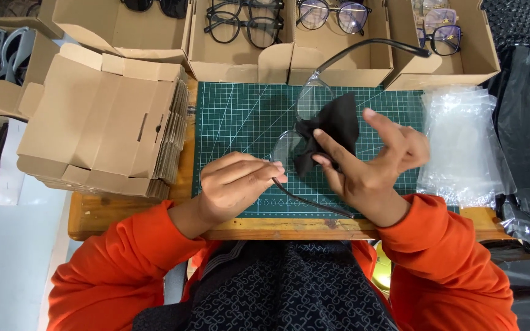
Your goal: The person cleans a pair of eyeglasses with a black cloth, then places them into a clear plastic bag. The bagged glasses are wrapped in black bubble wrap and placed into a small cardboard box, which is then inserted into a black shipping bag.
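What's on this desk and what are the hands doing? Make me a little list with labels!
left hand: holds the clear-framed glasses by the frame near one lens
right hand: presses a black cloth against the glasses
under them: green cutting mat
left side: stack of flat cardboard boxes
back: open boxes of glasses
right side: pile of clear plastic bags
sleeves: orange

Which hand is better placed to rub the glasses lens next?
Probably the right hand: it already pinches the black cloth against the clear glasses. The left hand is busy steadying the frame at the near hinge.
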